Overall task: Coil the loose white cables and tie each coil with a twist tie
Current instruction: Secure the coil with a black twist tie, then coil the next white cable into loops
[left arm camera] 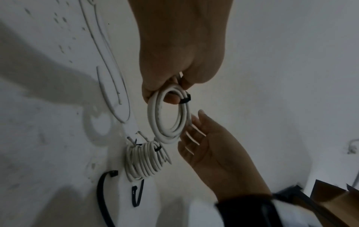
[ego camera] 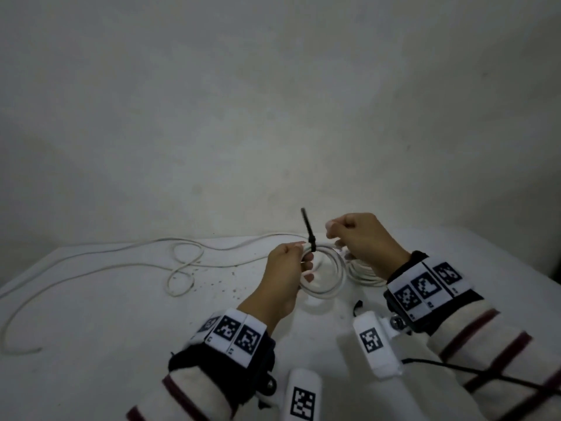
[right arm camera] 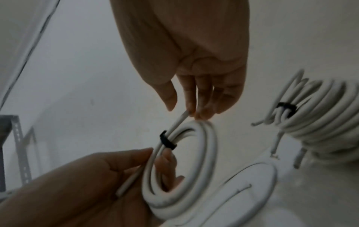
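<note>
My left hand (ego camera: 299,259) grips a small coil of white cable (ego camera: 335,281), lifted a little above the white table (ego camera: 121,329). A black tie (ego camera: 307,223) is wrapped round the coil beside my left thumb, and its tail stands straight up, free. In the right wrist view the tie (right arm camera: 167,141) binds the coil (right arm camera: 209,153) tightly. My right hand (right arm camera: 182,106) hangs just above the coil with relaxed fingers. Its fingertips (right arm camera: 200,115) touch the cable's loose end and hold nothing. The left wrist view shows the coil (left arm camera: 153,116) below my left hand (left arm camera: 170,92).
A larger tied coil (ego camera: 364,273) lies on the table under my right hand. A long loose white cable (ego camera: 182,268) snakes across the left half of the table. Spare black ties (left arm camera: 103,192) lie near the tied coil. A pale wall stands behind the table.
</note>
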